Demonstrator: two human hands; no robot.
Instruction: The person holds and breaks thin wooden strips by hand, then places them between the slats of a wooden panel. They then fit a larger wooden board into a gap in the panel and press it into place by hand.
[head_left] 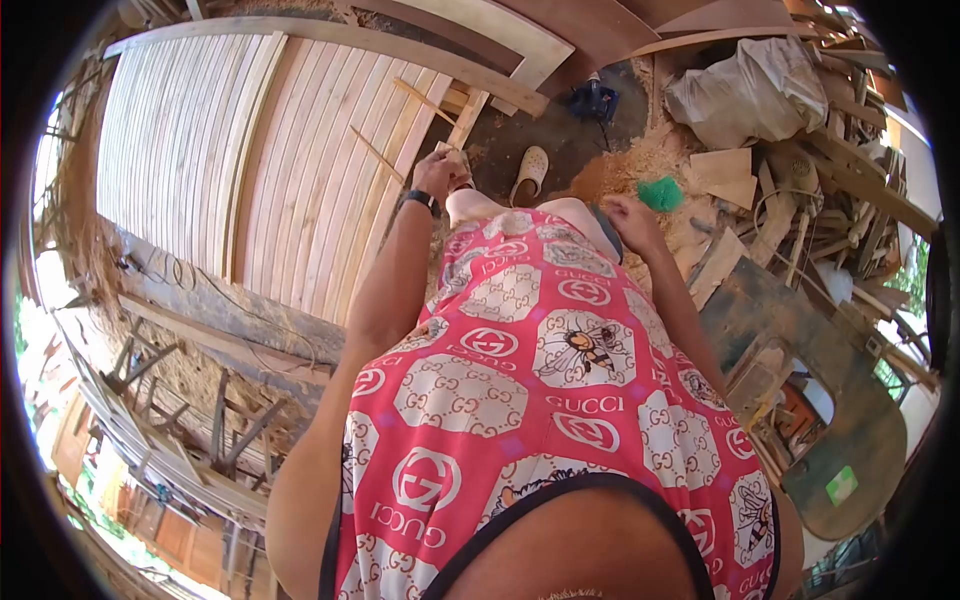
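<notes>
My left hand (pixel 437 176), with a dark watch on its wrist, is closed at the near edge of a panel of pale wooden slats (pixel 310 150). A small light-coloured piece shows at its fingertips, too small to name. Two thin wooden sticks (pixel 377 155) lie across the slats beside this hand. Out by my right knee, my right hand (pixel 634 224) has loosely bent fingers, and nothing shows in them. A green crumpled scrap (pixel 659 193) lies on the sawdust just past it.
A cream clog (pixel 531 172) rests on the dark floor between my legs. Beyond it is a blue power tool (pixel 595 100). A plastic sack (pixel 750 92) and piled wood offcuts (pixel 815 185) fill the right side. At lower right lies a dark board with a cutout (pixel 850 420).
</notes>
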